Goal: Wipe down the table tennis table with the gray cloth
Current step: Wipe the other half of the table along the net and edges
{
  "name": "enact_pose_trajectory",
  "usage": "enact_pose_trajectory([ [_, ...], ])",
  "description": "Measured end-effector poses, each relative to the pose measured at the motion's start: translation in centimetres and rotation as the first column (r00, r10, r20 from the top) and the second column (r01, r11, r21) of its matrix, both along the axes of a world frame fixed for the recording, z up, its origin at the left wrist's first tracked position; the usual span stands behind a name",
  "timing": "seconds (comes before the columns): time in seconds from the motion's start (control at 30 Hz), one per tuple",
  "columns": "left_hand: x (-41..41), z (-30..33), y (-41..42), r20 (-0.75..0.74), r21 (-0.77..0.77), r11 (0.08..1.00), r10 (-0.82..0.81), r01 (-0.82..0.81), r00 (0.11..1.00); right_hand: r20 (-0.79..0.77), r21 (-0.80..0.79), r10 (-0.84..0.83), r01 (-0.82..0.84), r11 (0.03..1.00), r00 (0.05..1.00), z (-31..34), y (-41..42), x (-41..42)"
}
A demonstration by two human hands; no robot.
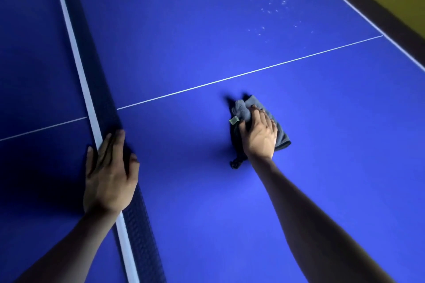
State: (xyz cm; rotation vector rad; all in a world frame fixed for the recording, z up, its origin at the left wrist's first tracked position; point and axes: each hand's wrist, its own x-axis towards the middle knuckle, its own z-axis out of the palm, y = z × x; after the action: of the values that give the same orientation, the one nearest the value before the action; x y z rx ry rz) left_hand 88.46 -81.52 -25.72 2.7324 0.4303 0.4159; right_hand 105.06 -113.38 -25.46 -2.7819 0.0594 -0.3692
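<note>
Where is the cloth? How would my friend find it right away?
Find the big blue table with the dark net across it. On the near side of the thin white line, the right hand presses on the gray cloth. It is the only soft, crumpled thing there, with a small pale tag.

Likely a games room: blue table tennis table point(207, 41), net point(96, 89).

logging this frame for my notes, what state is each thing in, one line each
gray cloth: bunched, flat on the table, pressed under the right hand
right hand: fingers spread over the cloth, pressing it down
left hand: resting on top of the net, fingers straight
net: up, stretched across the table
table: blue top, white specks on the far right part, beyond the centre line
</note>
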Motion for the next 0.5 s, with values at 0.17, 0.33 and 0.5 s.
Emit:
enact_pose_trajectory([
  [0.17,-0.9,0.8,-0.7,-0.127,0.162,0.985,-0.045,0.066,0.991,0.006,-0.044,0.023,-0.022,0.999,1.000,-0.1,-0.8,-11.7],
  [0.33,-2.8,7.1,-2.8,-0.163,0.232,0.946,-0.194,0.228,0.968,-0.008,-0.061,0.061,-0.061,0.996,0.998,0.0,-1.8,-24.0],
  [0.5,-9.9,11.1,-7.0,-0.177,0.216,0.885,-0.381,0.413,0.907,-0.113,-0.021,0.144,-0.147,0.989,0.983,1.6,-3.2,-33.8],
])
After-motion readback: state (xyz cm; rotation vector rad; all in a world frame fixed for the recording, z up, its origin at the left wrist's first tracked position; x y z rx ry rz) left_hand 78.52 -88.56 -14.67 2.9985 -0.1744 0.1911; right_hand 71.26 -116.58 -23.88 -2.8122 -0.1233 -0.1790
